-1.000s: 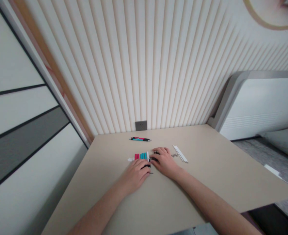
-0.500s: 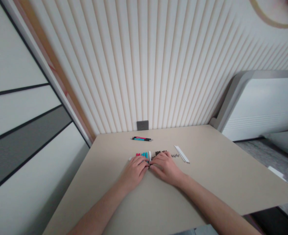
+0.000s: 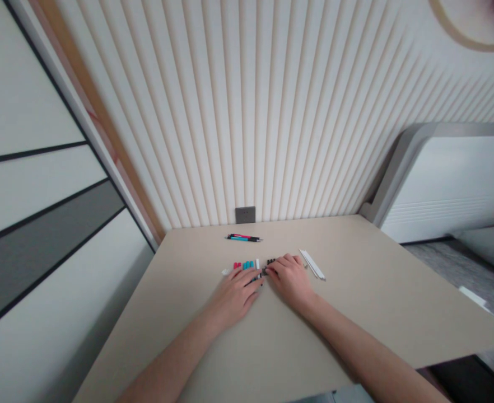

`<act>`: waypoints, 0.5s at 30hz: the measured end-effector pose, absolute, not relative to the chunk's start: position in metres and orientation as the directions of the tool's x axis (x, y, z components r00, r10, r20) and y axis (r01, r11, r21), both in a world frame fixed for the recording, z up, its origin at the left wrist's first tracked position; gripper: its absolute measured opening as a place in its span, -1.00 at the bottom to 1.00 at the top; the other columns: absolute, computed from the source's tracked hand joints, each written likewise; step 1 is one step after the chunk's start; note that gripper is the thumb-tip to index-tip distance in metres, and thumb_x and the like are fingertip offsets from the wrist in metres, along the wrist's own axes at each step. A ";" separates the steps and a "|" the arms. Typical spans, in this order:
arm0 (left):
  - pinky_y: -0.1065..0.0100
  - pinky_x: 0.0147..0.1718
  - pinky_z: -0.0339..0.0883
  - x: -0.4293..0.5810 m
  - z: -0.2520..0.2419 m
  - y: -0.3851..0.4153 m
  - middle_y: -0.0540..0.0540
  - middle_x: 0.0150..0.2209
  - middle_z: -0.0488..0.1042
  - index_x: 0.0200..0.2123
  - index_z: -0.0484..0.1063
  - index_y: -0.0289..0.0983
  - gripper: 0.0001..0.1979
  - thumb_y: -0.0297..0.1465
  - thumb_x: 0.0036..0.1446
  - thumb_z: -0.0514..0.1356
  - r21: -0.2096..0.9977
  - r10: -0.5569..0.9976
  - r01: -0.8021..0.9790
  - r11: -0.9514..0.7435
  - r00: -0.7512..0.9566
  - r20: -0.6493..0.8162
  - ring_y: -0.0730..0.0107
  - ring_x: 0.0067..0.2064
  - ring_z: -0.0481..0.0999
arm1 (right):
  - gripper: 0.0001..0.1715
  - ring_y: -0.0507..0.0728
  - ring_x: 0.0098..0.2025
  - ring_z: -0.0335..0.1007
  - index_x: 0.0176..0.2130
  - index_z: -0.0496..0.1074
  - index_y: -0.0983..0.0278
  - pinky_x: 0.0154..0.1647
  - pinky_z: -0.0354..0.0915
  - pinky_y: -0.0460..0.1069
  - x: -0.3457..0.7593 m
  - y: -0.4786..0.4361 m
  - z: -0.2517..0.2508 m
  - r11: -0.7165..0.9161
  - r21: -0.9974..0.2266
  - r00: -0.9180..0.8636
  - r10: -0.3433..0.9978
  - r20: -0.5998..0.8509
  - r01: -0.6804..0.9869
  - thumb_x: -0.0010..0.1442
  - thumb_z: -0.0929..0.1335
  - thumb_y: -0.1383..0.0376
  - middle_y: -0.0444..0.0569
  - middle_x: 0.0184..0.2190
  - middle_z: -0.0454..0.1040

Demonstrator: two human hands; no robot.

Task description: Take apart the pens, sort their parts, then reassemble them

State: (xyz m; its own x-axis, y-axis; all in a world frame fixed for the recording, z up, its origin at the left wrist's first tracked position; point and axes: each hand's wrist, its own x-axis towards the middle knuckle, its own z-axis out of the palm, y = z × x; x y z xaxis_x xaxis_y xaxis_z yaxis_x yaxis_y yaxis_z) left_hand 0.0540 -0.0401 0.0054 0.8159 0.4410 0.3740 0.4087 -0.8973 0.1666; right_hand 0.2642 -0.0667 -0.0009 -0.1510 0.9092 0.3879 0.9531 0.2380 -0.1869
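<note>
Both my hands rest on a beige table [image 3: 356, 313] over a row of small pen parts. My left hand [image 3: 236, 294] lies palm down, fingers stretched over pink and teal barrels [image 3: 244, 265] and a white piece [image 3: 257, 263]. My right hand [image 3: 291, 278] covers a cluster of small black parts [image 3: 271, 262], fingers curled down onto them. Whether either hand grips a part is hidden. White thin tubes [image 3: 312, 264] lie just right of my right hand.
Two assembled pens [image 3: 242, 238], pink and teal, lie farther back near the ribbed wall. A grey wall socket [image 3: 245, 214] sits above the table's far edge. A white cabinet [image 3: 448, 179] stands at the right, wall panels at the left.
My right hand has shifted right and back onto the black parts and the small springs. My left hand has slid slightly forward over the coloured barrels.
</note>
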 end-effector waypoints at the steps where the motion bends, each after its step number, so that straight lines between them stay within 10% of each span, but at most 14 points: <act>1: 0.00 0.19 0.16 0.054 0.005 -0.040 -0.14 0.13 0.40 0.11 0.35 -0.17 -0.67 -0.41 0.30 0.06 0.163 0.441 0.411 -0.897 0.816 0.373 0.21 0.19 0.33 | -0.76 0.16 -0.18 0.33 -0.27 0.52 0.18 -0.14 0.05 0.06 0.263 -0.066 -0.002 0.239 -0.172 -0.158 0.908 0.388 0.956 0.34 0.27 0.24 -0.03 -0.32 0.54; 15: -0.01 0.16 0.21 0.053 0.008 -0.042 -0.15 0.04 0.43 0.03 0.40 -0.21 -0.72 -0.44 0.26 0.12 0.169 0.499 0.470 -0.866 0.795 0.345 0.16 0.13 0.35 | -0.82 0.18 -0.15 0.29 -0.24 0.51 0.16 -0.10 0.06 0.09 0.258 -0.068 -0.002 0.292 -0.157 -0.214 0.898 0.385 0.943 0.30 0.31 0.20 -0.01 -0.27 0.49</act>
